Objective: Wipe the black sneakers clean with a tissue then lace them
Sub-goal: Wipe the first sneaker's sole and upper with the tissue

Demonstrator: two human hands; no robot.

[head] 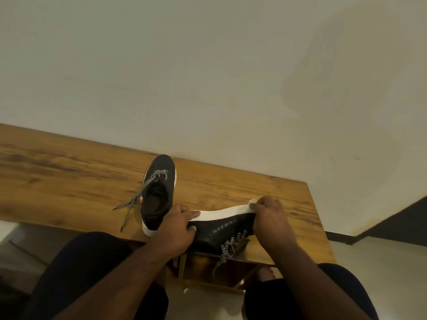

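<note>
Head view: 2 black sneakers are seen on the wooden table (69, 172). 1 sneaker (159, 195) stands upright near the table's front edge, toe toward the wall, its speckled lace (135, 200) threaded only at the toe and trailing loose over the table. The second sneaker (221, 229) is turned on its side at the front edge, white sole (221, 213) facing away, probably so that the sole can be reached. Its heel end is gripped by the left hand (178, 227), likely to steady it. The toe end is covered by the right hand (270, 218), fingers curled over the sole; whether a tissue is pinched there cannot be told.
</note>
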